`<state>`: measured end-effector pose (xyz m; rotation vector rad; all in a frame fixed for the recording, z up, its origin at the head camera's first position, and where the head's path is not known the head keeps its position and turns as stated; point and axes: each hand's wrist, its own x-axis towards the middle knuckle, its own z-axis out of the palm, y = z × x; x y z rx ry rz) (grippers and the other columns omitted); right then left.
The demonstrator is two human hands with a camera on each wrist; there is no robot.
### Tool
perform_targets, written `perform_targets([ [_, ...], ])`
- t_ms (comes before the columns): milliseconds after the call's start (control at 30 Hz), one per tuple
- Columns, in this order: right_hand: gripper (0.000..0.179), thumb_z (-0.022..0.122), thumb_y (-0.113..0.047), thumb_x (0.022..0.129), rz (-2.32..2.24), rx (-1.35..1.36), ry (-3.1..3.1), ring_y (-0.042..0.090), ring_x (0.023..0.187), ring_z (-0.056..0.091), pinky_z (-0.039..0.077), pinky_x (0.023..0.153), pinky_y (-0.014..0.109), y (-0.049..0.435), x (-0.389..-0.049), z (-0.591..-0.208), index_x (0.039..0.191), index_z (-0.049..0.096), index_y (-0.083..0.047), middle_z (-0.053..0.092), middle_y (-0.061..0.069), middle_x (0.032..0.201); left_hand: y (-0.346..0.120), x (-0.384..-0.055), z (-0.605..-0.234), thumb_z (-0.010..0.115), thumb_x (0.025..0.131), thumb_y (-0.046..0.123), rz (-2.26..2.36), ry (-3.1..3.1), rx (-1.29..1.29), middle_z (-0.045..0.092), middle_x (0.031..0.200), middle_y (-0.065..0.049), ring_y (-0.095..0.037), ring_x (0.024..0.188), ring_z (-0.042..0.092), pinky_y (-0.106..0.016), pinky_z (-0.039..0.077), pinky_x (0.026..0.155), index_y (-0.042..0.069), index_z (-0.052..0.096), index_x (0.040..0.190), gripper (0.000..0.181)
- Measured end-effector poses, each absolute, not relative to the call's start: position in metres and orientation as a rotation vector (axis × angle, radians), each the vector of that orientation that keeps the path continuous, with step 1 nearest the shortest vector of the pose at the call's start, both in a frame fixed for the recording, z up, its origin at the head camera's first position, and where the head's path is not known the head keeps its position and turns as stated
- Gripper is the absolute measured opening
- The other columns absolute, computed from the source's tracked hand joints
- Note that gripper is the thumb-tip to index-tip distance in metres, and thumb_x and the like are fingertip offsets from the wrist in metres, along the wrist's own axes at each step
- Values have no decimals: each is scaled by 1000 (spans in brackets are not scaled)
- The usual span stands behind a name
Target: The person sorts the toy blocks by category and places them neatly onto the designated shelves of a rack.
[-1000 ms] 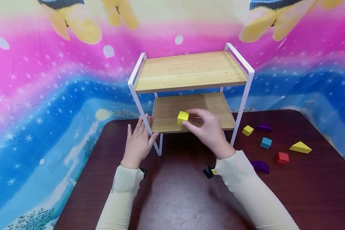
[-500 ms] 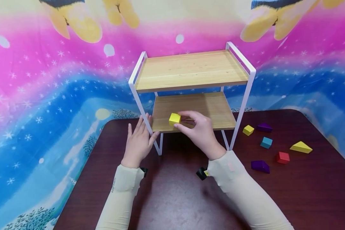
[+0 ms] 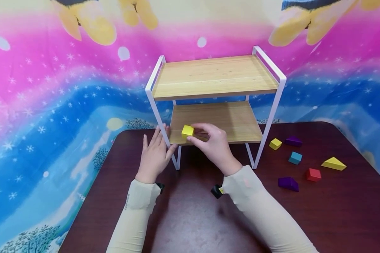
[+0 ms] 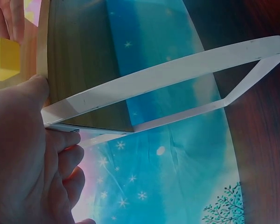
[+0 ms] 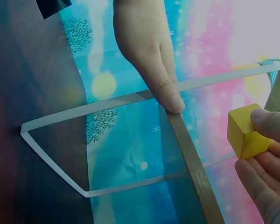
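My right hand (image 3: 214, 146) pinches a yellow cube block (image 3: 188, 131) between thumb and fingers, at the front left of the lower board of a two-tier shelf rack (image 3: 213, 79). The cube appears raised above the board's level in the right wrist view, with the thumb (image 5: 270, 123) on its near face. My left hand (image 3: 153, 156) rests against the rack's front left white leg (image 3: 158, 117). Its fingers lie straight along the outside, and the thumb (image 4: 35, 88) touches the front edge of the lower board (image 3: 228, 121).
Right of the rack lie a second yellow block (image 3: 275, 144), a teal block (image 3: 295, 158), a red block (image 3: 313, 174), a yellow triangular block (image 3: 334, 163) and two purple blocks (image 3: 288, 183). A printed cloth (image 3: 66, 116) hangs behind the dark table (image 3: 190, 218).
The right hand has moved left along the lower board with the yellow cube, towards the left leg. The left hand has stayed at the leg. The head view has shifted slightly.
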<state>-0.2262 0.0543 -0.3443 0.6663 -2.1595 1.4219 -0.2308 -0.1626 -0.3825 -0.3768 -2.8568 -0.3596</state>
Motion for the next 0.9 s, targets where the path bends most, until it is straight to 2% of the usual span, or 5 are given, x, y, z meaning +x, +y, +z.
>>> perform_targets([
  [267,35,85,-8,83,1380,648,-2213,24,98,73,60,83,32,46,-234,-349,115,74,0,73,15,111,-163,-231,-384,44,106,52,-336,-2837,-381,16,169,-1,-23,156,11,-62,-1,121,14,22,162,71],
  [500,34,83,-10,85,1321,649,-2260,23,98,73,59,84,32,39,-239,-351,116,73,0,73,14,111,-164,-231,-384,40,106,54,-332,-2848,-387,13,169,0,-20,156,6,-61,-3,121,16,18,163,72],
  [900,34,83,-14,86,1190,661,-2328,24,97,73,59,86,33,33,-239,-353,116,73,0,73,14,112,-164,-232,-386,42,106,52,-344,-2830,-398,14,169,-1,-23,156,9,-62,-1,121,16,19,163,71],
])
